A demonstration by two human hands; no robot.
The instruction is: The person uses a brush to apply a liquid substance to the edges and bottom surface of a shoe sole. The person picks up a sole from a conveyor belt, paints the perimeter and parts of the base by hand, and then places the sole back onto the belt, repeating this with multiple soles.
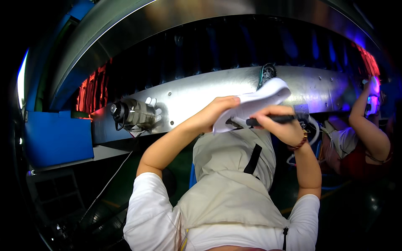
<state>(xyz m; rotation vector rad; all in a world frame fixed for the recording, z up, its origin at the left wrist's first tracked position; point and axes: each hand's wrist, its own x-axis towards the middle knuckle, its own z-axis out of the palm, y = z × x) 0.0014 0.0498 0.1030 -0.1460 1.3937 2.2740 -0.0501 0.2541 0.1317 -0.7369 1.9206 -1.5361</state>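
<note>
Left hand (217,111) grips white paper (255,102), right hand (280,123) grips a black pen (272,120); motor (134,113) left, a co-worker's arm (368,125) far right

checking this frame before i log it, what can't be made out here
1. Head view: the face of the white folded paper is turned away and curled, so any marks on it are unreadable.
2. The tip of the black pen is hidden behind the paper and the right hand.
3. The left hand fingers are partly covered by the paper.
4. The co-worker's raised hand is washed out by purple glare at the right rim.
</note>
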